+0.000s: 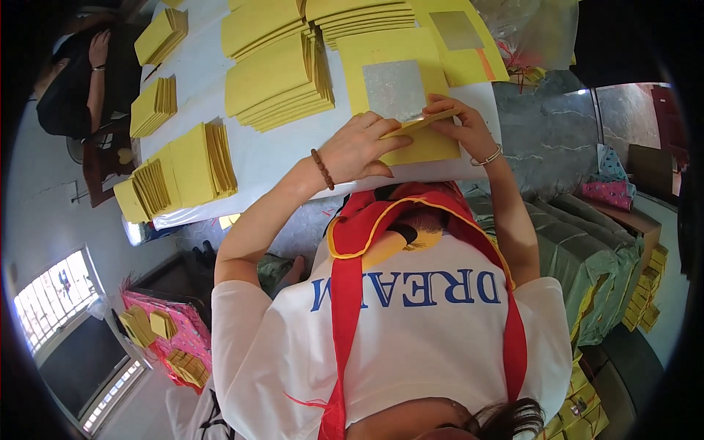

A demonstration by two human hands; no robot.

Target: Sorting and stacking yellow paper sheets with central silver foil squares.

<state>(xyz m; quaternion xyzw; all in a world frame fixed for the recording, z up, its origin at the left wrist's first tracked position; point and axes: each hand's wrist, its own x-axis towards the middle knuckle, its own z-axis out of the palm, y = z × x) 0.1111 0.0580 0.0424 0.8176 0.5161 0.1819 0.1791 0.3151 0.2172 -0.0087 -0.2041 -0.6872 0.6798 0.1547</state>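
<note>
A yellow paper sheet (pixel 422 143) lies at the near edge of the white table (pixel 271 158). My left hand (pixel 359 147), with a brown bead bracelet on the wrist, presses on the sheet's folded flap and pinches its edge. My right hand (pixel 462 126), wearing a thin bangle, grips the same flap (pixel 425 121) from the right and lifts it slightly. Just behind the flap is a yellow sheet with a silver foil square (pixel 394 89) in its middle.
Several stacks of folded yellow paper (pixel 275 81) cover the table, with more at its left end (pixel 191 165). Another foil-square sheet (pixel 456 33) lies at the far right. A person in dark clothes (pixel 92 70) sits at the far left. Green-covered bundles (pixel 587 249) stand at the right.
</note>
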